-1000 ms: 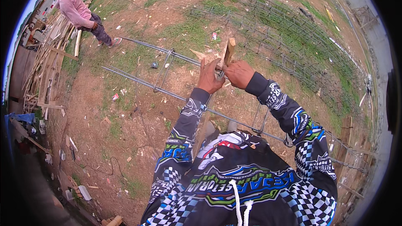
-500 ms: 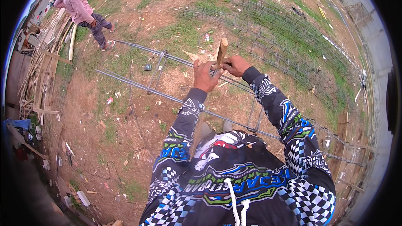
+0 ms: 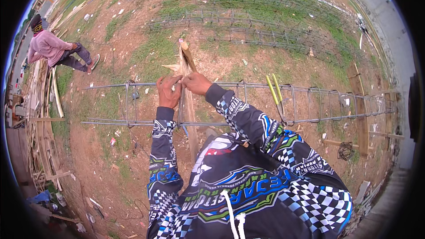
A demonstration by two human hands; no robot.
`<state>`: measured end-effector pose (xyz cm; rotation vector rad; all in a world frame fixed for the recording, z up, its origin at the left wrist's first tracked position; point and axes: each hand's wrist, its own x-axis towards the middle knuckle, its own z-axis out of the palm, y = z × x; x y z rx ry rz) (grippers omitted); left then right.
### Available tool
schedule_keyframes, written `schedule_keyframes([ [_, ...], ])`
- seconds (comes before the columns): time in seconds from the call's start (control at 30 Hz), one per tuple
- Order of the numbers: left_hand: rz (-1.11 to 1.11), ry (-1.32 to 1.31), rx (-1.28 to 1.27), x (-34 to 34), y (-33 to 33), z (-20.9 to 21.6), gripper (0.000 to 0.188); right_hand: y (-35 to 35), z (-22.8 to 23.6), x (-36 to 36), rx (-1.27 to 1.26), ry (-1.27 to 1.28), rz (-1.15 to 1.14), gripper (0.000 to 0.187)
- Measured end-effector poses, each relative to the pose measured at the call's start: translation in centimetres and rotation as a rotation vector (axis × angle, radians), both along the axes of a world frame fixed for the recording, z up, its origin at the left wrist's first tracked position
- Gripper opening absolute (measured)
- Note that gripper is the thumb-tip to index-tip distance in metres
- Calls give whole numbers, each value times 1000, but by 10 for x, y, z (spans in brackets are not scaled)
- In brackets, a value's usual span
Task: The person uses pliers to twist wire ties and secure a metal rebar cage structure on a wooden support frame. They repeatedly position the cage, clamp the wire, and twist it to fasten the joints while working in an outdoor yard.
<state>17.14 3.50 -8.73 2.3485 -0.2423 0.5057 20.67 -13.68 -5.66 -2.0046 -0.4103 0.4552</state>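
A long, narrow rebar cage point(image 3: 310, 89) of steel bars and square stirrups lies crosswise before me, with a wooden prop point(image 3: 188, 119) beneath it. My left hand point(image 3: 169, 91) is closed at the cage's far bar, just left of the wood, where a stirrup point(image 3: 180, 108) runs down toward me. Pressed close beside it, my right hand point(image 3: 197, 83) pinches at the same joint. What lies between the fingertips is hidden. Pincers with yellow-green handles point(image 3: 274, 89) rest on the cage to the right, their handles pointing away.
More rebar cages point(image 3: 265, 35) lie on the grass farther off. A person in a pink top point(image 3: 51, 46) walks at the far left, near stacked timber point(image 3: 42, 132). Wooden planks point(image 3: 361, 115) sit under the cage's right end, beside a grey wall point(image 3: 394, 62).
The view has swung right, so the cage now runs nearly level and the pincers show. Both hands stay close together at the cage by the wood. The person has shifted left in view.
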Motion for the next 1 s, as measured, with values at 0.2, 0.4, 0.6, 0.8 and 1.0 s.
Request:
schedule_keyframes([
  [0.2,122,-30,118,0,-19,6,28,-65,43,-43,-108,-512,-161,36],
  [0.4,80,209,-48,4,-13,34,32,-236,-9,-121,-795,-598,-715,60],
  [0.6,25,240,-132,4,-9,32,28,-264,-38,-136,-353,-239,-755,50],
  [0.8,-58,164,66,-10,9,17,50,-189,32,-68,969,336,-720,32],
  [1.0,-62,241,-75,-1,8,25,46,-56,28,21,1253,319,-566,58],
])
